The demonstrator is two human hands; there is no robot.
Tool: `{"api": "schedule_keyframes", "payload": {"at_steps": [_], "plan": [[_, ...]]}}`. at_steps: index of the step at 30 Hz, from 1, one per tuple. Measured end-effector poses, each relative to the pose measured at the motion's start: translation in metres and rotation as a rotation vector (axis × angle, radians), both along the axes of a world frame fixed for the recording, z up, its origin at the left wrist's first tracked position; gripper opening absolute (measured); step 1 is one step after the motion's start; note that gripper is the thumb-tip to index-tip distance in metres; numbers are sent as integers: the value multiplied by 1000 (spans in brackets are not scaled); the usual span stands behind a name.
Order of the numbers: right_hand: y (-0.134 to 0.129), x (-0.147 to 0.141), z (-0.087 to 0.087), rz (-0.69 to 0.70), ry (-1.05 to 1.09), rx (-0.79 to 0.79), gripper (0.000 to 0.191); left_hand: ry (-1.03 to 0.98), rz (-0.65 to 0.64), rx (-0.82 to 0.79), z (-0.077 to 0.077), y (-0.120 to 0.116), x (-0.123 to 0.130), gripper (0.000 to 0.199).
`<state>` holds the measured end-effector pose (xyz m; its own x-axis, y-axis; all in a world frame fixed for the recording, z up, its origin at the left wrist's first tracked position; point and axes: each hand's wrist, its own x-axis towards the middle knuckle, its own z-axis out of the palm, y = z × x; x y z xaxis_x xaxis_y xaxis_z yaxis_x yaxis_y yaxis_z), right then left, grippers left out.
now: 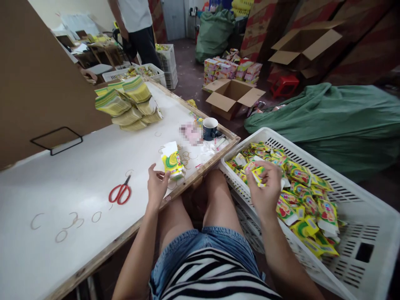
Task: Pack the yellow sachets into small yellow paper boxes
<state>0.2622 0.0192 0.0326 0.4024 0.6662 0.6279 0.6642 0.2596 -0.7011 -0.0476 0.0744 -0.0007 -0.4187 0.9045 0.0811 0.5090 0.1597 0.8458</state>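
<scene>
My left hand (157, 186) is at the table's near edge, fingers loosely bent and apart. Its thumb touches or lies just beside a small stack of yellow-green printed packets (173, 160), with a white flap at the top. Over the white crate my right hand (265, 183) is closed in a pinch, apparently on a small yellow packet (258, 175); the fingers partly hide it. Many similar filled packets (301, 189) lie loose in that crate (353, 268). Red-handled scissors (120, 193) rest on the white table (90, 175), left of my left hand.
Bundled flat packets (128, 102) are piled at the table's back. A dark mug (209, 129) stands by the right corner; rubber bands (96, 216) are scattered about. Beyond are open cardboard boxes (231, 98), a green sack (331, 125), a red stool (284, 86) and a standing person (136, 25).
</scene>
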Motion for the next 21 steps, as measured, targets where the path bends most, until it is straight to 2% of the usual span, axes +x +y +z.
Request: {"api": "schedule_keyframes", "payload": {"at_steps": [5, 7, 9, 11, 13, 15, 17, 21], "plan": [[-2, -33, -13, 144, 164, -102, 17, -300, -50, 50, 1, 1, -8, 53], [-4, -47, -12, 203, 202, -129, 15, -370, -68, 58, 7, -6, -4, 49], [-6, -62, -8, 319, 179, -122, 14, -403, -101, 95, 13, -19, 6, 44], [-8, -76, -2, 458, 87, -85, 21, -416, -196, 153, 21, -36, 20, 35], [-7, -88, 3, 554, -12, -49, 35, -357, -357, 214, 28, -55, 36, 23], [-6, -96, 6, 594, -35, -52, 45, -308, -474, 275, 34, -71, 48, 18], [-5, -99, 4, 615, 26, -97, 46, -281, -531, 298, 37, -81, 55, 18], [-6, -97, -7, 603, 267, -188, 40, -360, -596, 185, 34, -86, 53, 17]]}}
